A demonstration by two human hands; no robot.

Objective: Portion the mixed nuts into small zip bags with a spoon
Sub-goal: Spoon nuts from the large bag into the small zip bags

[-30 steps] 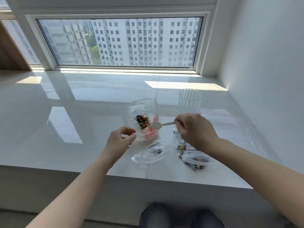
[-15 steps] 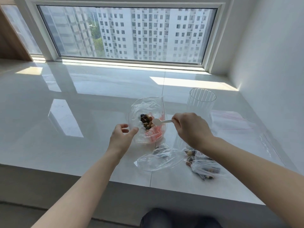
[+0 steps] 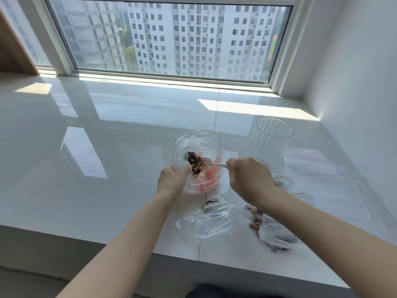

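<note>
Head view, left to right: the left hand (image 3: 173, 179) is seen gripping the near left edge of the large clear bag (image 3: 198, 160), fingers curled into the film beside the mixed nuts (image 3: 196, 164) heaped inside it; the white plastic spoon (image 3: 211, 163) is held by its handle in the closed right hand (image 3: 249, 179), its bowl lying inside the bag just right of the heap. An open small zip bag (image 3: 211, 220) lies on the white sill (image 3: 107, 168) nearer the edge, filled bags (image 3: 268, 229) to its right, a ribbed clear cup (image 3: 270, 143) behind. The film is judged thin, limp and slippery — best taken at the rim, where the zip strip stiffens it. The nuts are judged light and loose, apt to roll off a shallow spoon — which is best pinched well back on the handle and kept level
</note>
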